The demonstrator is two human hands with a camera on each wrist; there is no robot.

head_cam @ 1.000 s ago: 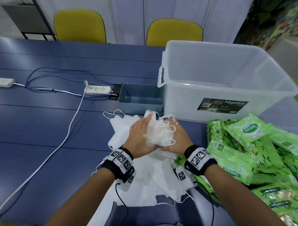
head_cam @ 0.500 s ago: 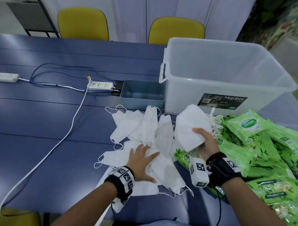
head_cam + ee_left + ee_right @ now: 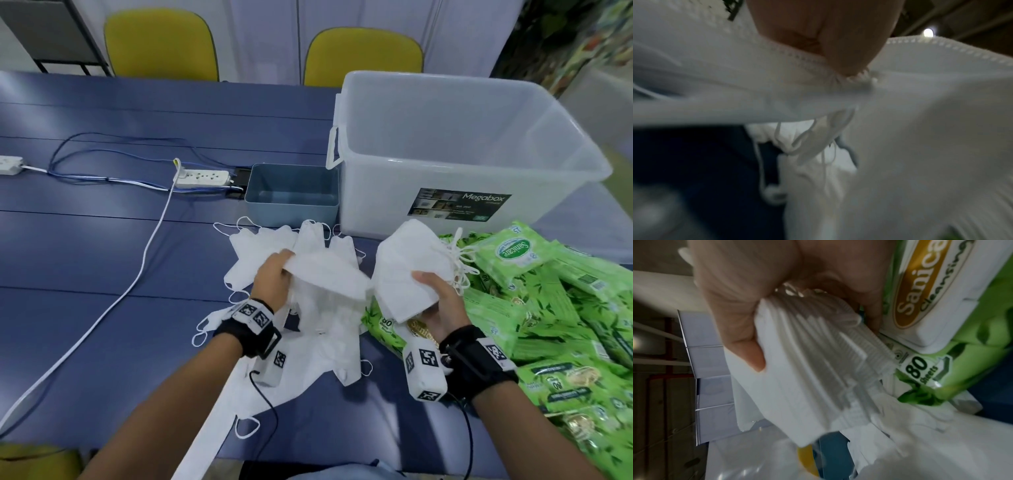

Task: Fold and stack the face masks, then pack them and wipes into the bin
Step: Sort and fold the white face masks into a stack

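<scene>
My right hand [image 3: 433,291] grips a stack of folded white face masks [image 3: 407,270], thumb on top, held above the green wipe packs; the right wrist view shows the stack's layered edges [image 3: 818,363] under my thumb. My left hand [image 3: 274,277] pinches one white mask [image 3: 329,274] and lifts it off the loose pile of masks [image 3: 322,329] on the blue table. In the left wrist view the mask's stitched edge [image 3: 789,53] runs under my fingers. The clear plastic bin [image 3: 472,137] stands behind, with nothing visible inside.
Green wipe packs [image 3: 555,308] are heaped at the right. A small blue-grey tray [image 3: 291,195] sits left of the bin. Power strips [image 3: 202,178] and cables cross the table [image 3: 85,260] at the left. Two yellow chairs [image 3: 161,44] stand behind.
My hands parted: the right carried the mask stack to the right. The left pressed flat on the pile, then pinched one mask and raised it.
</scene>
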